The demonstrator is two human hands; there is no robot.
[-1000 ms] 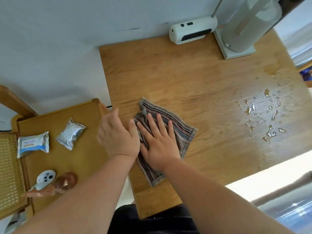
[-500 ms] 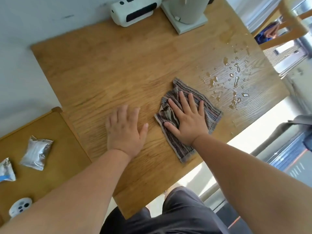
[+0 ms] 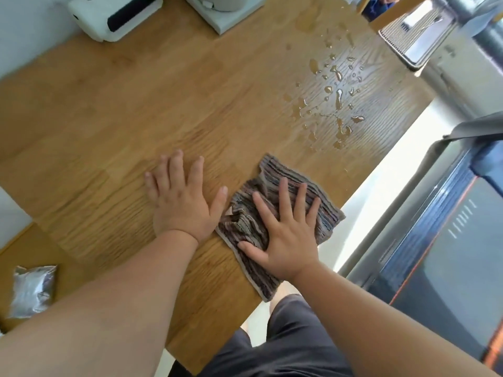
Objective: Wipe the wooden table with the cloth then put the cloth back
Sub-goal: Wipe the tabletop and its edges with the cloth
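From the head view we see the right hand (image 3: 283, 235) spread flat on the cloth (image 3: 242, 227), fingers straight and splayed, palm bearing down; nothing is curled round or pinched, so this hand is released and pressing, not grasping. We judge the flat palm spreads pressure so that the cloth drags over the table (image 3: 136, 104) without slipping out. The cloth is bunched under the palm; its striped edges show beyond the fingertips and below the wrist, where one corner reaches the near table edge.

Beyond the fingertips, a little to the little-finger side, lie the water drops (image 3: 337, 99), apart from the cloth; that wet patch is, we judge, the wipe's target, and it is not yet reached.

Just beside the right thumb, the left hand (image 3: 182, 202) lies flat on bare wood, fingers straight, holding nothing; its thumb comes near the cloth's edge, but we cannot tell whether it touches. We take this hand as a brace for leaning forward.

Far past the left fingertips a white device (image 3: 114, 17) and a stand base (image 3: 226, 9) sit at the table's back; a foil packet (image 3: 31, 291) lies on a lower surface beside the left forearm.
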